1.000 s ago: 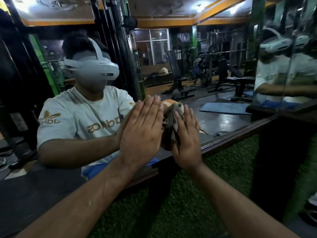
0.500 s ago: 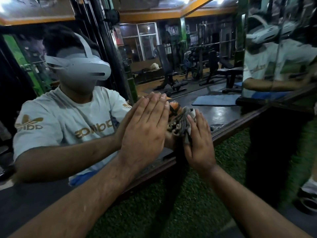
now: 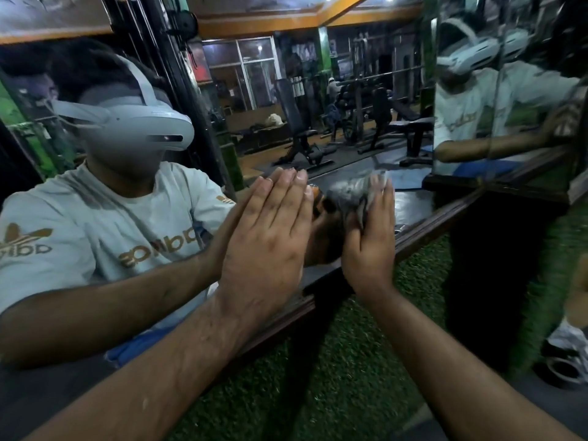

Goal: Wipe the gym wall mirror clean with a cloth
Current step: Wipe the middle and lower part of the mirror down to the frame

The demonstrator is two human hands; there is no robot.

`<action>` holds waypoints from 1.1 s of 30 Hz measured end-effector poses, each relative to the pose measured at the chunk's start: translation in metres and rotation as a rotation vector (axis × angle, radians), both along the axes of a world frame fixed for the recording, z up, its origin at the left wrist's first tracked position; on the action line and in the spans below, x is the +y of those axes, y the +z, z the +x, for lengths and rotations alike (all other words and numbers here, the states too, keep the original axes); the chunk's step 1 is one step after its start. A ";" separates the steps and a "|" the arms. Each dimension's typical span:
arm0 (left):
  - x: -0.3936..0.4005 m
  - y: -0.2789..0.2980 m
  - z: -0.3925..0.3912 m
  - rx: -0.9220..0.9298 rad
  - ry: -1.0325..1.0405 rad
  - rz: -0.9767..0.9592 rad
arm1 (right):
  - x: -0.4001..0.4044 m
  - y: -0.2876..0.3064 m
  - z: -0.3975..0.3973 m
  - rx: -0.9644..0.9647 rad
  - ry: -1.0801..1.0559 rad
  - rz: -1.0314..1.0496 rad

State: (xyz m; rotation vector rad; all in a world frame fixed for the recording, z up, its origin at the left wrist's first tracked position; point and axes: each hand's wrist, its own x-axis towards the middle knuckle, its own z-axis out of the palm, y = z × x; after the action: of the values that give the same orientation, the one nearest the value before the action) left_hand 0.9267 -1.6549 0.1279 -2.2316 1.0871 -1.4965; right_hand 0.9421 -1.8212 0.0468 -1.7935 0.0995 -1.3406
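On the glossy mirror (image 3: 286,122), flat-fingered left hand (image 3: 267,246); right hand (image 3: 370,243) presses crumpled cloth (image 3: 353,194).

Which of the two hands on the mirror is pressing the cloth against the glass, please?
The right hand presses the grey cloth to the mirror; the left hand lies flat and bare.

Dim gym, ceiling-light glare, motion blur, wide-angle edge warping.

The cloth (image 3: 356,194) was smeared by motion blur and partly hidden behind the right hand (image 3: 370,246), while both forearms ran off the bottom edge.
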 end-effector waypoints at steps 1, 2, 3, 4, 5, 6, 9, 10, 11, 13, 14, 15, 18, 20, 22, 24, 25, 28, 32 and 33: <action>-0.004 0.003 0.001 -0.002 0.009 -0.023 | 0.004 0.019 0.001 -0.007 0.021 0.044; -0.008 0.006 0.001 -0.005 0.025 -0.047 | 0.007 0.033 0.001 -0.024 0.055 0.000; -0.011 0.009 0.000 -0.009 0.041 -0.066 | 0.009 0.039 0.002 -0.055 0.091 -0.110; -0.013 0.011 0.000 -0.013 0.056 -0.078 | 0.008 0.039 0.002 -0.086 0.110 -0.243; -0.014 0.011 0.000 -0.015 0.070 -0.079 | 0.002 0.033 0.002 -0.102 0.094 -0.353; -0.015 0.010 0.001 -0.022 0.082 -0.077 | -0.009 0.025 0.004 -0.104 0.059 -0.406; -0.018 0.008 0.004 -0.036 0.096 -0.061 | -0.029 0.023 0.010 -0.101 -0.007 -0.165; -0.020 0.009 0.005 -0.039 0.093 -0.053 | -0.023 0.036 0.010 -0.095 0.004 -0.011; -0.023 0.011 0.006 -0.040 0.083 -0.050 | -0.013 0.053 0.009 -0.091 0.029 0.088; -0.030 0.014 0.007 -0.018 0.053 -0.078 | 0.006 0.081 0.007 -0.121 0.095 0.020; -0.032 0.016 0.006 -0.001 0.040 -0.096 | 0.010 0.086 0.007 -0.148 0.128 -0.079; -0.033 0.016 0.006 0.008 0.034 -0.107 | 0.008 0.083 0.008 -0.174 0.148 -0.170; -0.029 0.014 0.007 0.000 0.045 -0.090 | -0.024 0.049 0.014 -0.177 0.072 -0.271; -0.029 0.013 0.007 0.001 0.042 -0.085 | -0.040 0.041 0.016 -0.164 0.016 -0.108; -0.034 0.014 0.007 -0.003 0.032 -0.086 | -0.031 0.061 0.014 -0.120 0.044 0.136; -0.041 0.015 0.008 -0.015 0.011 -0.110 | -0.014 0.078 0.008 -0.106 0.137 0.100; -0.044 0.015 0.008 -0.011 0.004 -0.135 | -0.008 0.075 0.006 -0.123 0.170 -0.017; -0.046 0.013 0.006 0.032 -0.007 -0.171 | -0.022 0.026 0.009 -0.125 0.113 -0.209; -0.051 0.006 0.005 0.069 -0.010 -0.076 | -0.046 -0.003 0.010 -0.068 0.026 -0.026; -0.055 0.005 0.006 0.068 -0.009 -0.063 | -0.045 0.006 0.009 -0.040 0.037 -0.002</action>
State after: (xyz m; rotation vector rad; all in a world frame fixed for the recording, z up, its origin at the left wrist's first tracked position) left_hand 0.9324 -1.7097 0.1325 -2.3387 1.0855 -1.4878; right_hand 0.9508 -1.8657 0.0526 -1.7613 0.0431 -1.3494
